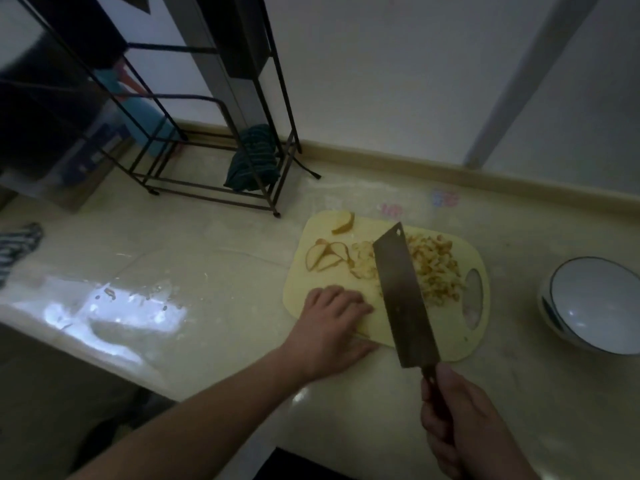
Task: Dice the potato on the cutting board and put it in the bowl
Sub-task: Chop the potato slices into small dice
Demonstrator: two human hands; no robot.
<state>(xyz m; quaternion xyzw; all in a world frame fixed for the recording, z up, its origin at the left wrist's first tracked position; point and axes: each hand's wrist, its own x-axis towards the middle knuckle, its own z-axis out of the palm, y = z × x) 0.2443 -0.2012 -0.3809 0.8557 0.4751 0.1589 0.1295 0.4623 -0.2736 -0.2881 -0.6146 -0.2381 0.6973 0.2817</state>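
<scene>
A pale yellow cutting board (450, 341) lies on the counter. A pile of diced potato (438, 268) covers its right part. Potato slices (323, 256) lie at its left, and one wedge (343, 221) sits at the far edge. My right hand (464, 424) grips the handle of a cleaver (398, 292), whose blade stands on the board just left of the diced pile. My left hand (332, 327) rests palm down on the board's near left edge, fingers together. A white bowl (595, 303) stands to the right of the board, with nothing visible inside.
A black wire rack (207, 140) stands at the back left with a dark striped cloth (254, 161) hanging in it. Another striped cloth (17, 247) lies at the far left. Wet patches and scraps (138, 299) mark the counter near its front edge.
</scene>
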